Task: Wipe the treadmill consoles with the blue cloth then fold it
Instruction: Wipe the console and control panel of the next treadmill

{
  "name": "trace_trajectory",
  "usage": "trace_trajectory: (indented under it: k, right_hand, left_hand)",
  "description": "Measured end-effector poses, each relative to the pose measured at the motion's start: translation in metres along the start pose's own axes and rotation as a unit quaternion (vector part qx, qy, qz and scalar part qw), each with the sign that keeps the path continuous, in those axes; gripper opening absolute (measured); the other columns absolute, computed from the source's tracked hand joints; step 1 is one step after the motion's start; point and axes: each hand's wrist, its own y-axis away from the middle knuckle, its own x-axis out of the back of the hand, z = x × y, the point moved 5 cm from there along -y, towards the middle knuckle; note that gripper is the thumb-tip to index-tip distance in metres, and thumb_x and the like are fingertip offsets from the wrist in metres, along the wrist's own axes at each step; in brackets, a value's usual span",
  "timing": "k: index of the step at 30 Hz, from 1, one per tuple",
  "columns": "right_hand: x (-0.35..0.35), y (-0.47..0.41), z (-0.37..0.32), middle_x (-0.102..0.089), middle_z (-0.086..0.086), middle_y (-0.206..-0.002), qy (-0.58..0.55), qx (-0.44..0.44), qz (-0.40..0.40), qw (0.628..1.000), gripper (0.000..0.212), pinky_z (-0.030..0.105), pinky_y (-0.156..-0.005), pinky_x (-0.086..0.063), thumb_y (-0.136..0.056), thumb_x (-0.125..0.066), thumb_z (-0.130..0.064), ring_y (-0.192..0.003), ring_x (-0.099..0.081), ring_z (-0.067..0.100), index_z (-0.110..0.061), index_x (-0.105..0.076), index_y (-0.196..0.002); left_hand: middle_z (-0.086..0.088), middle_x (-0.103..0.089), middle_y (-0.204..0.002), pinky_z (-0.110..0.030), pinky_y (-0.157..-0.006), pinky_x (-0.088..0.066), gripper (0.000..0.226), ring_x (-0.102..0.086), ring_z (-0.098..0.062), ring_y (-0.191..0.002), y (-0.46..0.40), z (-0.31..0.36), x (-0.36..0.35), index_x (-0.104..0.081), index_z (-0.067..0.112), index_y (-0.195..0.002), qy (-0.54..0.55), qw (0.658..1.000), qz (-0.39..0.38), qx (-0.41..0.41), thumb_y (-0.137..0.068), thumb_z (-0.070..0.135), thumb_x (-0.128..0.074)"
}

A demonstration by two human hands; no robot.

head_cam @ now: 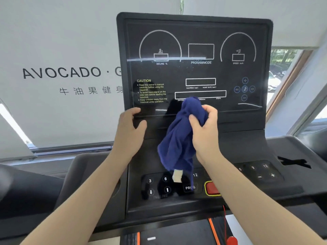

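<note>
Your right hand clenches the blue cloth just right of frame centre, fingers and thumb curled round a bunched upper part. The rest of the cloth hangs loose down to the button row, and a pale tag dangles at its lower edge. The bunch sits in front of the lower edge of the console screen, partly covering the long readout box; whether the cloth actually touches the glass cannot be told from here.

Your left hand holds nothing. Fingers lie loosely bent at the left side of the console, near the lower left corner of the screen, thumb out toward the centre. Likely reason: it steadies you or the panel while the other hand works.

The cloth is balled, not spread flat, so it presents a small pad, which suits spot wiping but covers little area per pass.

Judgement: wiping is in hand and folding has not begun. The screen shows a streak of reflected light across its upper half, so cleanliness cannot be judged. The lower keypad and the red stop button lie below the hanging cloth. Watch that the trailing end does not catch the red safety cord at lower right.
</note>
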Motion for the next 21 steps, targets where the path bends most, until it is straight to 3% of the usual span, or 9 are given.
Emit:
trace_trajectory:
  k: [3,5,6,8,10,12,13,16,21]
  right_hand:
    - [-0.028,-0.021,-0.017,-0.054,-0.004,-0.122,0.068,0.101,0.009,0.992,0.036,0.010,-0.091,-0.036,-0.093,-0.047,0.000,-0.106,-0.050,0.001,-0.016,-0.051,-0.125]
    - [-0.051,-0.037,-0.029,-0.038,0.014,-0.139,0.135,0.171,0.021,0.976,0.042,-0.003,-0.093,-0.022,-0.093,-0.044,0.005,-0.117,-0.037,0.010,-0.008,-0.050,-0.132]
    - [-0.063,-0.045,-0.032,-0.032,0.018,-0.142,0.158,0.195,0.018,0.968,0.045,-0.002,-0.095,-0.020,-0.093,-0.043,0.007,-0.120,-0.034,0.012,-0.008,-0.048,-0.135]
    - [-0.088,-0.061,-0.031,-0.033,0.018,-0.145,0.225,0.244,0.002,0.943,0.050,0.018,-0.105,-0.027,-0.090,-0.046,0.006,-0.128,-0.034,0.024,-0.010,-0.045,-0.138]
    - [-0.114,-0.065,-0.017,-0.046,0.015,-0.139,0.363,0.322,-0.006,0.874,0.056,0.046,-0.103,-0.033,-0.083,-0.055,-0.001,-0.127,-0.040,0.040,-0.012,-0.047,-0.137]
    - [-0.140,-0.058,0.002,-0.053,0.011,-0.135,0.459,0.407,-0.038,0.789,0.060,0.051,-0.101,-0.035,-0.079,-0.057,-0.008,-0.124,-0.045,0.042,-0.017,-0.045,-0.136]
    - [-0.149,-0.054,0.008,-0.052,0.010,-0.136,0.470,0.438,-0.060,0.764,0.059,0.051,-0.102,-0.034,-0.080,-0.054,-0.008,-0.125,-0.045,0.041,-0.020,-0.041,-0.137]
    - [-0.162,-0.058,0.002,-0.050,0.009,-0.139,0.452,0.501,-0.079,0.734,0.059,0.048,-0.106,-0.028,-0.080,-0.056,-0.004,-0.127,-0.043,0.039,-0.022,-0.047,-0.135]
    - [-0.173,-0.102,-0.036,-0.048,0.012,-0.140,0.448,0.507,-0.051,0.734,0.071,0.052,-0.106,-0.029,-0.072,-0.066,0.007,-0.129,-0.040,0.041,-0.022,-0.050,-0.135]
  left_hand:
    - [0.001,-0.021,-0.153,-0.018,-0.110,-0.010,0.053,-0.018,-0.012,-0.141,-0.021,-0.009,0.004,-0.027,0.017,-0.145,-0.073,0.997,-0.005,-0.034,-0.094,0.005,-0.041]
    - [0.003,-0.007,-0.157,-0.018,-0.111,-0.003,0.058,-0.006,-0.010,-0.144,-0.034,-0.013,0.003,-0.013,0.017,-0.149,-0.056,0.998,-0.024,0.000,-0.096,0.006,-0.036]
    - [0.004,-0.005,-0.157,-0.019,-0.113,-0.003,0.058,-0.005,-0.009,-0.144,-0.040,-0.016,0.003,-0.009,0.018,-0.149,-0.033,0.999,-0.028,0.025,-0.097,0.008,-0.034]
    - [0.007,-0.011,-0.157,-0.030,-0.118,-0.010,0.060,-0.012,-0.011,-0.143,-0.051,-0.021,0.001,-0.010,0.023,-0.149,0.019,0.996,-0.048,0.070,-0.096,0.016,-0.035]
    - [0.007,-0.024,-0.154,-0.040,-0.116,-0.021,0.065,-0.024,-0.013,-0.140,-0.060,-0.029,-0.001,-0.021,0.030,-0.147,0.066,0.993,-0.060,0.080,-0.084,0.029,-0.039]
    - [0.006,-0.035,-0.149,-0.041,-0.114,-0.025,0.065,-0.031,-0.013,-0.137,-0.064,-0.038,-0.001,-0.029,0.029,-0.144,0.102,0.990,-0.057,0.084,-0.080,0.028,-0.039]
    - [0.007,-0.040,-0.146,-0.040,-0.113,-0.027,0.063,-0.036,-0.011,-0.134,-0.064,-0.037,0.001,-0.032,0.029,-0.143,0.116,0.988,-0.056,0.084,-0.080,0.024,-0.038]
    - [0.016,-0.048,-0.133,-0.034,-0.112,-0.030,0.056,-0.043,-0.005,-0.123,-0.067,-0.027,0.009,-0.028,0.035,-0.144,0.129,0.988,-0.043,0.068,-0.091,0.016,-0.035]
    - [0.020,-0.025,-0.144,-0.019,-0.111,-0.013,0.055,-0.019,0.010,-0.126,-0.090,0.011,0.023,-0.018,0.029,-0.147,0.086,0.996,-0.021,-0.023,-0.097,0.009,-0.029]
